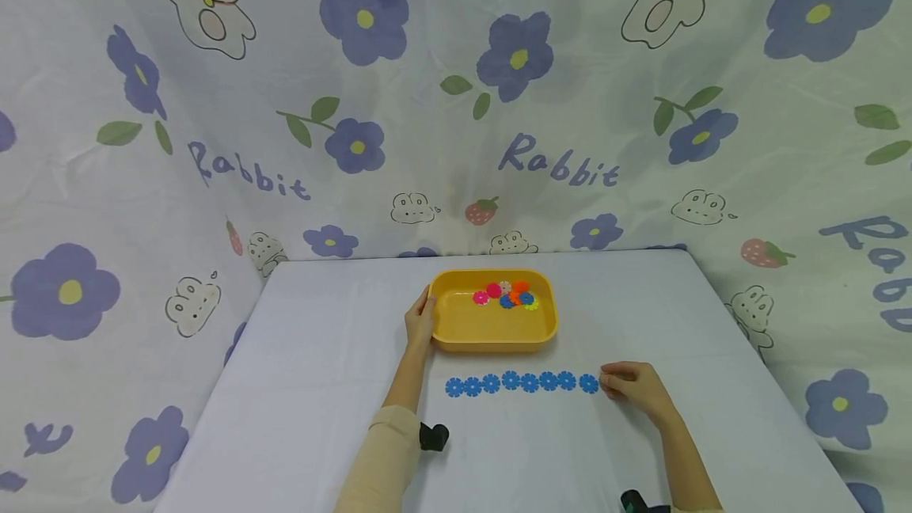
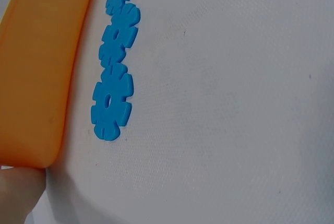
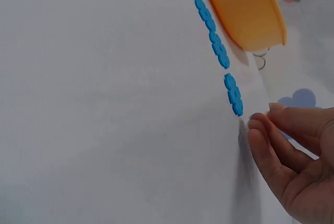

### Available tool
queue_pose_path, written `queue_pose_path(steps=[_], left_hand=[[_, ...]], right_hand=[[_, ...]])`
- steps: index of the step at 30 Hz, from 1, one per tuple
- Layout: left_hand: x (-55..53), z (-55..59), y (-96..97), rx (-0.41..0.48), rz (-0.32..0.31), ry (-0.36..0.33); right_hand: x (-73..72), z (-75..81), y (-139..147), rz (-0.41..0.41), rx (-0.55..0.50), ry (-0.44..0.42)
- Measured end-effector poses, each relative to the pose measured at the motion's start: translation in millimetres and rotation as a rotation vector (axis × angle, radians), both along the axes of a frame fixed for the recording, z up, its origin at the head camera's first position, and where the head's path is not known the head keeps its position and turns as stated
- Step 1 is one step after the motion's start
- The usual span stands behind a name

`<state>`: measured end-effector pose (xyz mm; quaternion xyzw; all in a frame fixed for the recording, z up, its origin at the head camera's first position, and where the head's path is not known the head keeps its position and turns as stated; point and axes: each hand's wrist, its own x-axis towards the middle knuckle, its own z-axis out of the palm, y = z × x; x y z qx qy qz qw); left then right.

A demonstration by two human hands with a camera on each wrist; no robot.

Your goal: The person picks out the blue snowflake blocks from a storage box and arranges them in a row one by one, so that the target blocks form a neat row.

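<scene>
My left hand (image 1: pixel 420 319) holds the left side of a yellow plastic tray (image 1: pixel 492 336), its thumb against the outer wall in the left wrist view. In front of the tray several blue snowflake discs (image 1: pixel 530 382) lie flat in a row. The rightmost snowflake disc (image 1: pixel 588 383) lies slightly apart from the others. My right hand (image 1: pixel 637 386) is just to its right. In the right wrist view, that hand's fingers (image 3: pixel 266 153) are loosely bent, with nothing visible between them and the thumb, and a small gap separates them from the disc.
Inside the tray, toward its back right, lie pink, orange, blue, white and yellow discs (image 1: pixel 514 297). A white cloth covers the table (image 1: pixel 321 386). Behind and beside it hangs a patterned curtain (image 1: pixel 427 101) with flowers and rabbits.
</scene>
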<state>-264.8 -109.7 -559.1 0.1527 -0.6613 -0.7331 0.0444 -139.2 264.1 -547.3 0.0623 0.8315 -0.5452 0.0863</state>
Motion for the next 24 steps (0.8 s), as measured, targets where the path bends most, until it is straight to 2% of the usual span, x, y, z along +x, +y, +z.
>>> queue_pose_path(steps=[5, 13, 18, 24], left_hand=[[0.2, 0.0, -0.1, -0.004, 0.007, 0.006], [1.0, 0.1, 0.0, -0.015, 0.002, 0.006], [0.4, -1.0, -0.4, -0.007, 0.003, 0.018], [1.2, -0.4, -0.5, -0.008, -0.003, 0.01]], right_hand=[[-13.9, 10.7, -8.4, -0.006, -0.013, 0.079], [-49.5, 29.2, -39.9, -0.013, -0.121, 0.108], [-73.7, 40.0, -64.6, -0.033, -0.214, 0.131], [-97.0, 42.2, -91.9, -0.029, -0.354, 0.127]])
